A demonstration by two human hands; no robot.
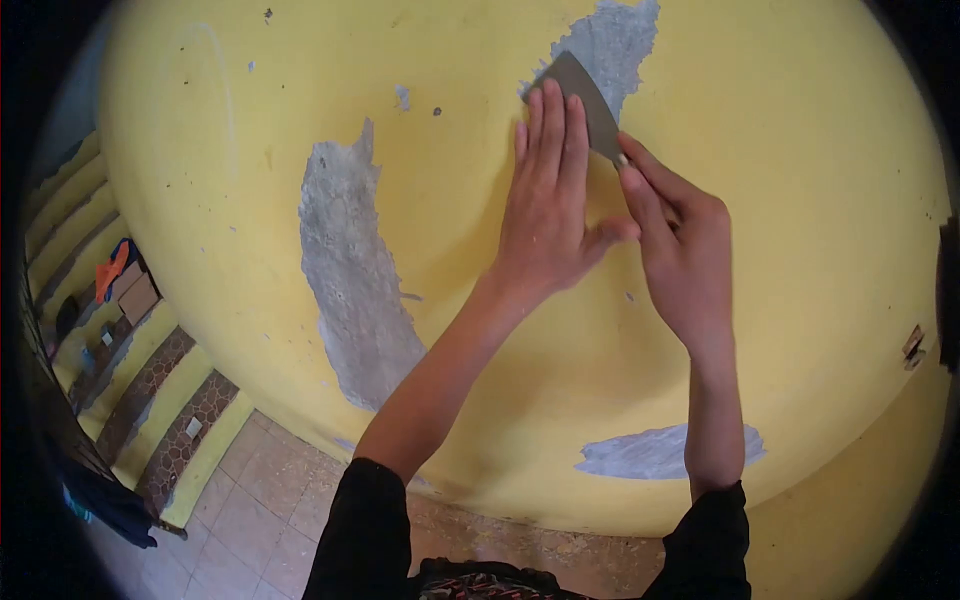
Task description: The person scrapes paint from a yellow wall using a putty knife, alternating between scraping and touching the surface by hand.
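Observation:
A metal scraper (588,100) lies against the yellow wall (480,180), its blade at the lower left edge of a bare grey patch (622,50). The fingers of my right hand (685,240) are wrapped round its handle, which is mostly hidden. My left hand (548,205) is spread, with its fingertips on the blade's left part and its thumb pointing out to the right. To the left of my left hand, a long grey patch (355,270) runs down the wall. Another grey patch (640,453) shows low down, partly behind my right forearm.
At the left are yellow steps (190,440) with brown patterned faces, holding a cardboard box (136,295) and an orange item (112,270). Dark cloth (105,500) lies at the lower left. Debris is scattered on the tiled floor (270,470). A small broken hole (913,345) marks the wall's right side.

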